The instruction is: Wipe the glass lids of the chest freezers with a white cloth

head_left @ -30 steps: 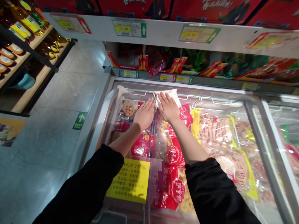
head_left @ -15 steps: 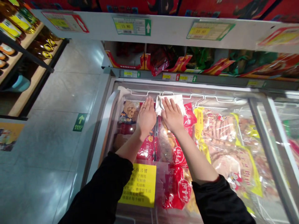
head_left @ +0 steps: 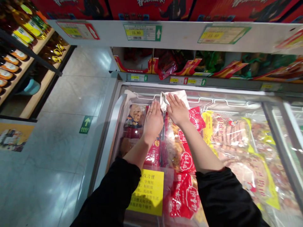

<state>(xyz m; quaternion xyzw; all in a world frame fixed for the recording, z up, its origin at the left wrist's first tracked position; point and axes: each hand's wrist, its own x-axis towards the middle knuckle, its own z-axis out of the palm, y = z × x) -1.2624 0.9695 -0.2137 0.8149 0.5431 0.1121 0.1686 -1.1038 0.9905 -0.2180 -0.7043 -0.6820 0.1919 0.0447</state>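
A white cloth [head_left: 184, 95] lies on the clear lid [head_left: 168, 186] of a chest freezer, by its far edge. Flat on this cloth rests my right hand [head_left: 178, 111], its fingers stretched out and pressing it down. My left hand [head_left: 153, 121], with a ring on one finger, lies palm down on the lid just left of the cloth, its fingers straight and close together. Under the lid, red food packs [head_left: 187, 195] and yellow-edged packs of sliced meat [head_left: 230, 129] show through. A yellow printed notice [head_left: 152, 192] sits near my left forearm.
Beyond the freezer stands a shelf with price tags [head_left: 142, 32] and open boxes of packets [head_left: 168, 64]. Bottles [head_left: 10, 67] fill a rack at the left. A tiled floor [head_left: 59, 138] with a green exit sign [head_left: 86, 124] runs alongside the freezer.
My right hand and the cloth have slid a little farther toward the lid's far edge. My left hand stays at about the same spot on the lid. The view has shifted slightly.
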